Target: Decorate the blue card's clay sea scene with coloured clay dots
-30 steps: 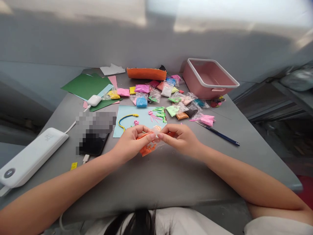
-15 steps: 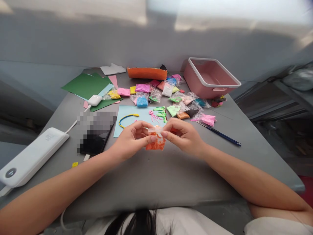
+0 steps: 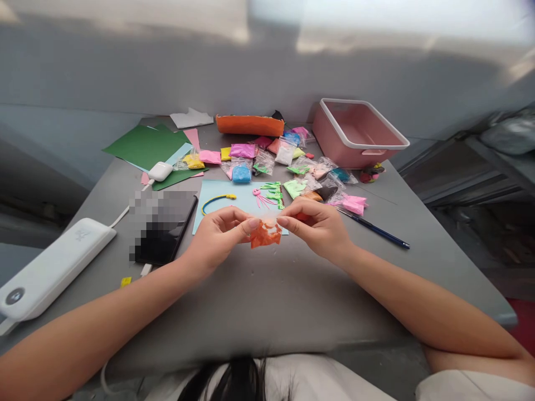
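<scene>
The left hand [image 3: 221, 236] pinched the upper left corner of a small clear plastic bag with orange, clay-like stuff inside [image 3: 266, 236] between thumb and curled fingers; the right hand [image 3: 321, 229] pinched its upper right corner likewise; the bag hung between them, above the near edge of a light blue paper sheet [image 3: 246, 192]; a patch of orange [image 3: 301, 216] showed under the right hand's fingers, though whether it was a loose lump could not be told. A hard, uneven pull on the corners could have torn the thin film or spilled orange crumbs; a slip of either pinch could have dropped the bag onto the sheet, smudging or flattening the pink, octopus-like clay figure [image 3: 257, 192], the green, frond-like clay strips [image 3: 275, 195] or the curved yellow-and-blue clay strand [image 3: 213, 200]. Farther out, a black phone [image 3: 161, 253] lay left of the sheet and a slim dark blue pen [image 3: 376, 229] right of it; a careless forearm could have nudged the phone; beyond the sheet lay assorted clear bags of coloured clay [image 3: 241, 174].
</scene>
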Available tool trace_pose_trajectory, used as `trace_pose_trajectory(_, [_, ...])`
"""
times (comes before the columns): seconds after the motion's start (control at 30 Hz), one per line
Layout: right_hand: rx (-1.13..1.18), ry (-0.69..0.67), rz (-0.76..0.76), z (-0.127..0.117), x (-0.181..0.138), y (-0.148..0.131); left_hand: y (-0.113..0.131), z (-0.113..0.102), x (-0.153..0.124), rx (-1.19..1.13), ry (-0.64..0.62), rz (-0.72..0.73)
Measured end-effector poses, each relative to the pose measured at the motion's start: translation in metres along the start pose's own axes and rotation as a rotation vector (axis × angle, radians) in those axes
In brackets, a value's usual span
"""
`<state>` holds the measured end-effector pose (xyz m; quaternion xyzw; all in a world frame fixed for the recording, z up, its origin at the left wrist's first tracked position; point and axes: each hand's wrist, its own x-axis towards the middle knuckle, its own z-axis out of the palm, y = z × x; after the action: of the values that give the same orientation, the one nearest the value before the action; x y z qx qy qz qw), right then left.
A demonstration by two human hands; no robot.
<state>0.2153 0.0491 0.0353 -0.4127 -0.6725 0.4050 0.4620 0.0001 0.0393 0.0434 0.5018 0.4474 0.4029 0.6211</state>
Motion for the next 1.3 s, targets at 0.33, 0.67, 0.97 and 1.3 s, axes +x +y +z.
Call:
trace_pose_trajectory(0.33, [-0.033,-0.083,0.069,0.003,-0.007,-0.004,-0.001,0.000,-0.003,0.147,0.014,0.059])
trace_pose_trajectory(0.67, [-0.133,-0.175,-0.087,0.007,-0.009,-0.009,0.002,0.007,-0.009,0.443,-0.108,0.208])
trace_pose_trajectory(0.97, [-0.248,-0.210,-0.061,-0.026,0.029,-0.006,-0.010,-0.007,0.009,0.921,-0.055,0.384])
trace_pose_trajectory(1.3, [-0.607,0.424,0.038,-0.078,0.142,0.057,-0.022,-0.012,0.014,1.370,-0.153,0.356])
